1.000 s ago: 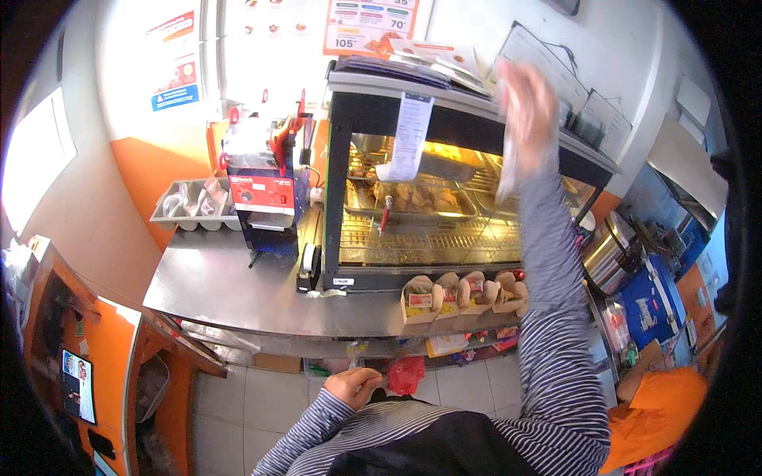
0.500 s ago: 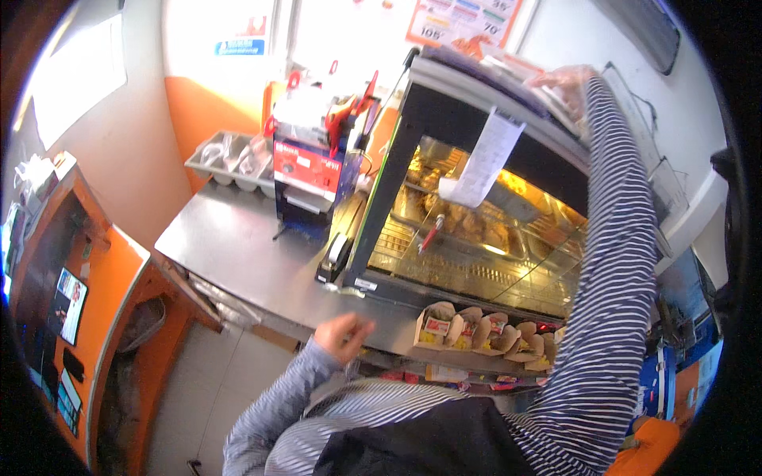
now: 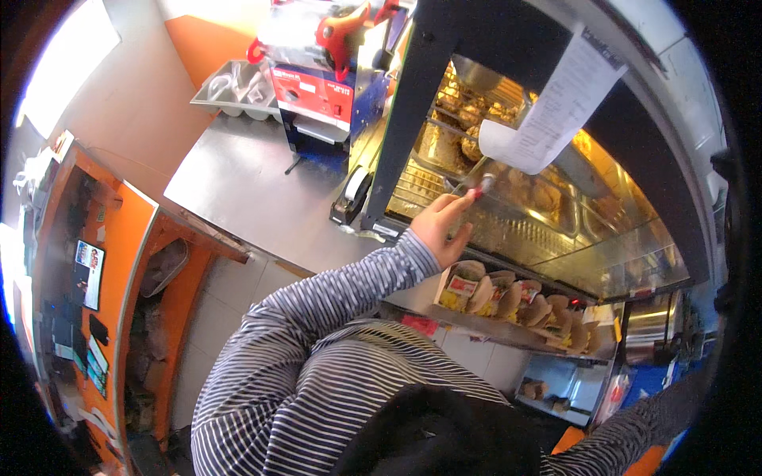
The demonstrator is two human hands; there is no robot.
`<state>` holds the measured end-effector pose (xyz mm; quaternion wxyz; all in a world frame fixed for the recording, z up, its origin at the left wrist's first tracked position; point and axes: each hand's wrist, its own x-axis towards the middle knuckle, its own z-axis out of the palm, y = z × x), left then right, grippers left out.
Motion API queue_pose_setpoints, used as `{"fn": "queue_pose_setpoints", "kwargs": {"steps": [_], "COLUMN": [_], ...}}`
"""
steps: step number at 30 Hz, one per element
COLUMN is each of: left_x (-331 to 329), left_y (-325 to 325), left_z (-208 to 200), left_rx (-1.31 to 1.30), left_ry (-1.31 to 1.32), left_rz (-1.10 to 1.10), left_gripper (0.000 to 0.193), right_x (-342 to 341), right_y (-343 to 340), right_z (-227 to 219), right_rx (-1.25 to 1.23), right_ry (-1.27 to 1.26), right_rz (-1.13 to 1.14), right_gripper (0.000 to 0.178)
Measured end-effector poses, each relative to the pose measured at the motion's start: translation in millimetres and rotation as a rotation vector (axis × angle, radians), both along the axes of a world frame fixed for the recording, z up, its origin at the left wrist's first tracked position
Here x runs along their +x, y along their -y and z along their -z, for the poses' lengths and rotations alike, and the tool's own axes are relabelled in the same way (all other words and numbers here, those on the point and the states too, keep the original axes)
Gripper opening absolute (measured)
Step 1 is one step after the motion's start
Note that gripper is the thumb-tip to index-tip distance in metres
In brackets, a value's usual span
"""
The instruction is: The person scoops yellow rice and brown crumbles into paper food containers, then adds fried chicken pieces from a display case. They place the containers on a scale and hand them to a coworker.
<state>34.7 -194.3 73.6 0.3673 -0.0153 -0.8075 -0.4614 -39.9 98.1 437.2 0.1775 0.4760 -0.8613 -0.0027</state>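
Observation:
My left hand (image 3: 444, 228) reaches up to the front glass of a lit food warming cabinet (image 3: 401, 151). Its thumb and fingers close on a small red and metal handle (image 3: 480, 189) fixed to the glass. Behind the pane, browned pieces of food (image 3: 468, 119) sit on trays and racks. A long white paper slip (image 3: 556, 103) hangs down the cabinet front, just above that hand. My right arm, in its striped sleeve (image 3: 635, 428), stretches off to the lower right; the hand itself is out of sight.
Several cardboard cups (image 3: 504, 289) of food stand in a row below the cabinet. Left of it are a tape dispenser (image 3: 351, 198), a red and blue machine (image 3: 313, 99) and a grey tray (image 3: 218, 91) on a steel counter (image 3: 230, 170). An orange shelf unit (image 3: 123, 262) stands far left.
My left hand has risen from the counter edge to the handle on the glass. The right arm has dropped from the cabinet top to the lower right. The view has shifted closer to the cabinet.

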Motion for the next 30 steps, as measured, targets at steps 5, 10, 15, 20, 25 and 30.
{"fn": "queue_pose_setpoints", "kwargs": {"steps": [5, 10, 15, 20, 25, 30], "left_x": [-41, -34, 104, 217, 244, 218], "left_y": [-21, -8, 80, 125, 128, 136], "left_z": [-7, -18, 36, 149, 237, 302], "left_rx": [-0.022, -0.230, -0.033, 0.858, 1.425, 1.962], "left_ry": [0.074, 0.015, 0.221, 1.126, 1.137, 0.602], "left_rz": [0.364, 0.768, 0.589, 0.038, 0.203, 0.401], "left_gripper": [0.056, 0.026, 0.018, 0.035, 0.085, 0.035], "right_x": [61, 64, 82, 116, 162, 171], "right_y": [24, 91, 216, 333, 414, 416], "right_z": [117, 321, 481, 518, 497, 503], "right_rx": [0.321, 0.188, 0.201, 0.231, -0.001, -0.007], "right_ry": [0.552, 0.946, 0.959, 0.884, 0.710, 0.655], "right_rz": [-0.106, -0.174, 0.152, 0.257, -0.060, 0.101], "right_gripper": [0.080, 0.061, 0.069, 0.089, 0.049, 0.053]}}
